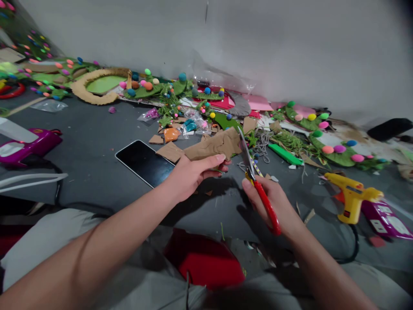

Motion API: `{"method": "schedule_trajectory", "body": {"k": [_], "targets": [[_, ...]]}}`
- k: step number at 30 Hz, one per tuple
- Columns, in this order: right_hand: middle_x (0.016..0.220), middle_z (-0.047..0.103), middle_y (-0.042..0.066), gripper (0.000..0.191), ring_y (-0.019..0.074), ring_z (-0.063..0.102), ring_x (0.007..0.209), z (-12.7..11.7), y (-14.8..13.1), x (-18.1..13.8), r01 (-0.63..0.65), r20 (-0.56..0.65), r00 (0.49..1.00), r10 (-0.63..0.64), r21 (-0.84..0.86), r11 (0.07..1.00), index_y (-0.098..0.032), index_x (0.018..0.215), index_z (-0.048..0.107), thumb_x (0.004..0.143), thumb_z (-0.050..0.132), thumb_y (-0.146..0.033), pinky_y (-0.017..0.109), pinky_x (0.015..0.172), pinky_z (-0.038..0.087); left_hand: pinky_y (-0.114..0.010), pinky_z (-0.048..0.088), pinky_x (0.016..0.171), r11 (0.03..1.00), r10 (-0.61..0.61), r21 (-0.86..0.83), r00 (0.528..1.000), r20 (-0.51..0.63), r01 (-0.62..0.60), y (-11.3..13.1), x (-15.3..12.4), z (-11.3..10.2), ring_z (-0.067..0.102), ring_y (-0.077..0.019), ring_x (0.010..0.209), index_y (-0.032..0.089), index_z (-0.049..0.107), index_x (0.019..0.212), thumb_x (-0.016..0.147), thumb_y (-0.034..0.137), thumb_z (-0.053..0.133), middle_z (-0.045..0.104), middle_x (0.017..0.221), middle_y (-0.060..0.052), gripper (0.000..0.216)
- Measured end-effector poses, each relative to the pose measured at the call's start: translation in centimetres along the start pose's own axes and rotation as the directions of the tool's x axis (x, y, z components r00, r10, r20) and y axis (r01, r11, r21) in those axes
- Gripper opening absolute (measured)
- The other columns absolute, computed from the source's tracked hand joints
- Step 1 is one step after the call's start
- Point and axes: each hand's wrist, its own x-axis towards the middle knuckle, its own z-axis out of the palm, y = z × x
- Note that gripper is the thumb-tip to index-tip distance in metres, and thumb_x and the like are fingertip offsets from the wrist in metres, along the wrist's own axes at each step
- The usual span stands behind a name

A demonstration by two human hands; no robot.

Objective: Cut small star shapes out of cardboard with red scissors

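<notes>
Head view: no writing legible on glue gun [351, 196].

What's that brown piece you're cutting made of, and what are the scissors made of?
The brown piece in the left hand looks like matte, creased kraft paper or thin cardboard. The scissors in the right hand show shiny metal blades and glossy red handles, probably plastic.

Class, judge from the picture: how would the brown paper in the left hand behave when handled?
The brown paper looks crumpled, so probably thin and floppy rather than stiff. The left hand holds it up by one edge with fingertips, suggesting it is light. It meets the scissors in the right hand, so it likely creases or tears easily.
</notes>
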Motion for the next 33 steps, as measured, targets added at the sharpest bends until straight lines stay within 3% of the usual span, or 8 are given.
{"method": "schedule_trajectory", "body": {"k": [12,23,33], "targets": [[0.062,0.037,-0.007,0.058,0.0127,0.036,0.058,-0.1,-0.3,0.1,0.020,0.027,0.999,-0.019,-0.020,1.000,-0.025,0.069,0.043,0.094,0.061,-0.074,0.027,0.053,0.029,-0.024,0.062,0.079,0.996,-0.008,-0.087,1.000,0.011,0.009,0.0,-0.3,0.2,0.076,-0.0135,0.081,0.016,0.084,0.093,0.085,0.027,0.088,0.083,0.093,-0.005,0.014],[0.060,0.042,-0.005,0.061,0.0137,0.039,0.057,0.0,-0.7,0.2,0.014,0.020,1.000,-0.014,0.019,1.000,-0.026,0.068,0.044,0.092,0.057,-0.081,0.028,0.053,0.034,-0.026,0.062,0.085,0.992,-0.066,-0.107,0.998,-0.014,0.065,-0.7,-0.2,0.5,0.078,-0.0152,0.089,0.016,0.086,0.093,0.087,0.028,0.086,0.084,0.101,-0.007,0.014],[0.062,0.038,-0.005,0.061,0.0132,0.035,0.058,0.1,-0.5,0.4,0.075,-0.011,0.997,-0.076,-0.047,0.996,-0.026,0.066,0.040,0.095,0.056,-0.077,0.028,0.053,0.029,-0.018,0.063,0.081,0.979,-0.100,-0.180,0.995,0.010,0.100,-1.2,0.0,0.4,0.077,-0.0109,0.086,0.016,0.087,0.094,0.089,0.026,0.085,0.084,0.096,-0.005,0.012]]}}
